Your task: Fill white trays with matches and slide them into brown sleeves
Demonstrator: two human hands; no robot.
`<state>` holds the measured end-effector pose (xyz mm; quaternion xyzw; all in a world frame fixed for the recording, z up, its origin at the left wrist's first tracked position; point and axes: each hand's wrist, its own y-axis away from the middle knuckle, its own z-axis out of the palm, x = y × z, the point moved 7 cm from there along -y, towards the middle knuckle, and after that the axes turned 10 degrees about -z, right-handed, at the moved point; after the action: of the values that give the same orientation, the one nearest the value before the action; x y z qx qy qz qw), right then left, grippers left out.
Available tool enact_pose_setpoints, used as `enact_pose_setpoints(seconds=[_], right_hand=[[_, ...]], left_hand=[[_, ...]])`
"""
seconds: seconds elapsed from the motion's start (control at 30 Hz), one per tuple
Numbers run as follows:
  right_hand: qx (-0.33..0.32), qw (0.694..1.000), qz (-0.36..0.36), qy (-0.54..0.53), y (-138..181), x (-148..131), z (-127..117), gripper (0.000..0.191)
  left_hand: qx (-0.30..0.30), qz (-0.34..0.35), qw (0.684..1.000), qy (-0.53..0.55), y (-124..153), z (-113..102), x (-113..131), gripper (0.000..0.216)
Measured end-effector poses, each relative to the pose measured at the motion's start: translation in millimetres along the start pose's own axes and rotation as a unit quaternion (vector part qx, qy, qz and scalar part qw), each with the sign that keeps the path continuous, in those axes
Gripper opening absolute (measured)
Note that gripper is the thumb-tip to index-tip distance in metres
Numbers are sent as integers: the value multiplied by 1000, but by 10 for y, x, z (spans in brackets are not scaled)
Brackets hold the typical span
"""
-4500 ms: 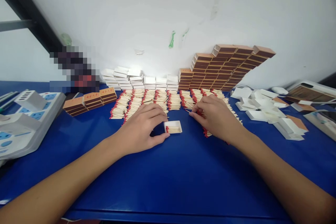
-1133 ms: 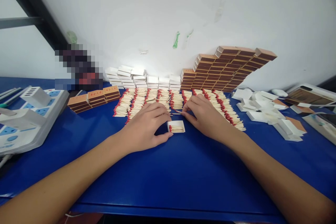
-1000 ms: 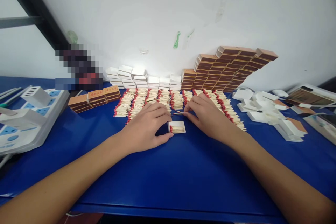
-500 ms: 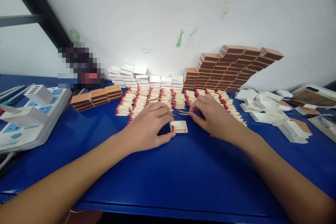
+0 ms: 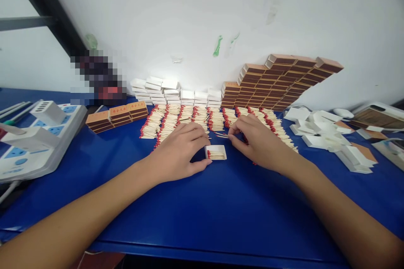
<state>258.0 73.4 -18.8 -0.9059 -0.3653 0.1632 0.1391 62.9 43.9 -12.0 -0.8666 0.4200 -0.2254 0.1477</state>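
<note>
A small white matchbox tray (image 5: 223, 150) lies on the blue table with several red-headed matches (image 5: 217, 155) in it. My left hand (image 5: 183, 149) grips its left end, thumb at the near corner and fingers at the far one. Just right of the tray, my right hand (image 5: 249, 138) pinches matches (image 5: 222, 135) between thumb and forefinger; their tips point left, above the tray's far side. Behind both hands spread rows of loose matches (image 5: 216, 118), partly hidden by my fingers.
Stacked white trays (image 5: 170, 86) and a stepped wall of brown matchboxes (image 5: 268, 84) stand against the wall. More matchboxes (image 5: 118, 114) sit at left, near a power strip (image 5: 53, 143). A pile of white trays (image 5: 328, 130) lies at right beside a phone (image 5: 378, 113).
Both hands keep nearly the same place. The matches in my right fingers have turned slightly, and the whole view has shifted a little.
</note>
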Motion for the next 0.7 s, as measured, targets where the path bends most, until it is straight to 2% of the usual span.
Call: enact_pose_setpoints(seconds=[0.1, 0.23, 0.4, 0.7], right_hand=[[1, 1000, 15, 4, 18, 51, -7, 14], [-30, 999, 27, -10, 59, 133, 44, 14], [-35, 999, 19, -1, 109, 192, 53, 9], [-82, 996, 26, 8, 145, 274, 87, 23]], left_hand=[[-3, -1, 1000, 0, 0, 4, 1, 25], [-7, -3, 1000, 3, -1, 5, -2, 24], [-7, -4, 1000, 3, -2, 11, -15, 24], [-8, -5, 1000, 4, -4, 8, -8, 26]])
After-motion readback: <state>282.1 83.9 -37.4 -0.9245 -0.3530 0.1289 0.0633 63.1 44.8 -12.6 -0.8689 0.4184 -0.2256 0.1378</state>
